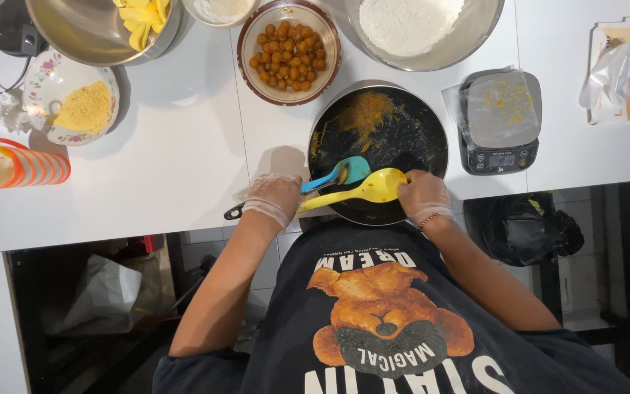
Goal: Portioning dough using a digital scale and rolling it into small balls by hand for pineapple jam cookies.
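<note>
A: What's in the containers up top?

B: We see a brown-rimmed bowl w/ small orange-brown balls, a steel bowl of white flour to its right, and another steel bowl top left w/ yellow pieces. The floral plate holds yellow crumbs. An orange ribbed cup lies on its side at the far left.

A: Any packaging?

B: A digital scale wrapped in clear plastic sits right of the pan, flecked w/ yellow. Far right, a flat paper pack w/ clear plastic on it.

A: And the pan?

B: The black pan sits at the counter edge, just in front of us, smeared w/ orange-yellow residue, mostly scraped.

A: Hands?

B: Both gloved. Our left hand is closed round the handles of the blue spatula and yellow spoon. Our right hand pinches the spoon's bowl at the pan rim. Hands apart, linked by the spoon.
</note>
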